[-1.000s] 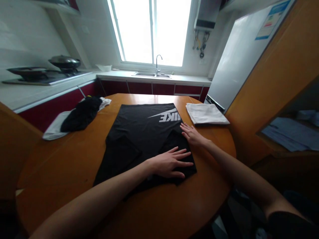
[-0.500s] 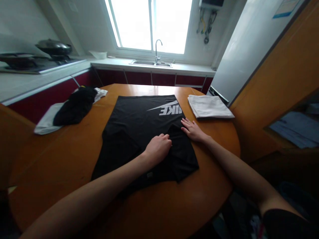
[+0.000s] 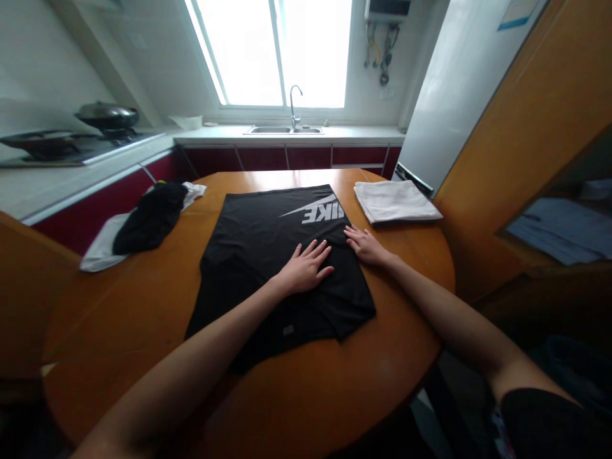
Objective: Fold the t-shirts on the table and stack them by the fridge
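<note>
A black shirt (image 3: 258, 236) with a white NIKE print lies partly folded on the wooden table (image 3: 138, 299), its print near the far right edge. My left hand (image 3: 306, 266) rests flat on the middle of the shirt, fingers spread, holding nothing. At the shirt's right edge lies my right hand (image 3: 366, 245), its fingers stretched out over the cloth and its palm beside it, also holding nothing. A small light label shows on the near part of the shirt.
White folded cloth (image 3: 396, 201) sits at the table's back right, over something dark. Black clothing (image 3: 150, 218) and white clothing (image 3: 105, 242) lie heaped at the left. Behind are a counter with a sink (image 3: 284, 130), a stove with pans (image 3: 108, 117) and a refrigerator (image 3: 433, 95).
My left hand has gone from closed on the cloth to open and flat on it. The shirt under it looks smoother. My right hand has stayed at the edge. The view has shifted slightly.
</note>
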The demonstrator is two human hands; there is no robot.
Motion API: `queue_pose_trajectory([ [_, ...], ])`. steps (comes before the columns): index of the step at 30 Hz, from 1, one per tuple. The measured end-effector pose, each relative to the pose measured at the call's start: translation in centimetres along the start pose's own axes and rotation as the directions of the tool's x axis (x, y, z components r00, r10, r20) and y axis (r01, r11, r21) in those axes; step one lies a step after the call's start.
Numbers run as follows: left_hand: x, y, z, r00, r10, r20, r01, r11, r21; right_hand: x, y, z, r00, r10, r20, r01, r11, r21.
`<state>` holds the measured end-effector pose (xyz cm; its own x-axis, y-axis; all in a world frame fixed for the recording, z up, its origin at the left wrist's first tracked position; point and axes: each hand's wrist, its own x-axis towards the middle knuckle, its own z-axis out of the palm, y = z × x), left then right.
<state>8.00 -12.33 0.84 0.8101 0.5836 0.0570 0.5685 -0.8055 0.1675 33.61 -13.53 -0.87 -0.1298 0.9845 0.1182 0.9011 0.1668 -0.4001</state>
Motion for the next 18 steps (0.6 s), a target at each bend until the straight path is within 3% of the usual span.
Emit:
queue_pose_trajectory([
  [7, -0.2, 0.9, -0.6, 0.995, -0.015, -0.101, 0.016, 1.0, 0.014, 0.3, 0.4, 0.4, 1.0, 0.01, -0.013, -0.009, 1.0, 0.008],
  [10, 0.0, 1.1, -0.7, 0.986, 0.032, -0.164, -0.03, 0.999, 0.014, 0.5, 0.5, 0.5, 0.999, 0.021, -0.049, -0.018, 0.998, 0.067],
  [13, 0.2, 0.9, -0.4, 0.992, 0.093, -0.087, -0.094, 0.996, 0.0, 0.6, 0.5, 0.2, 0.984, 0.07, -0.163, -0.041, 0.983, 0.177],
  [18, 0.2, 0.6, 0.2, 0.998, 0.067, -0.011, -0.068, 0.997, -0.022, 0.4, 0.4, -0.6, 0.909, 0.196, -0.367, -0.114, 0.966, 0.234],
])
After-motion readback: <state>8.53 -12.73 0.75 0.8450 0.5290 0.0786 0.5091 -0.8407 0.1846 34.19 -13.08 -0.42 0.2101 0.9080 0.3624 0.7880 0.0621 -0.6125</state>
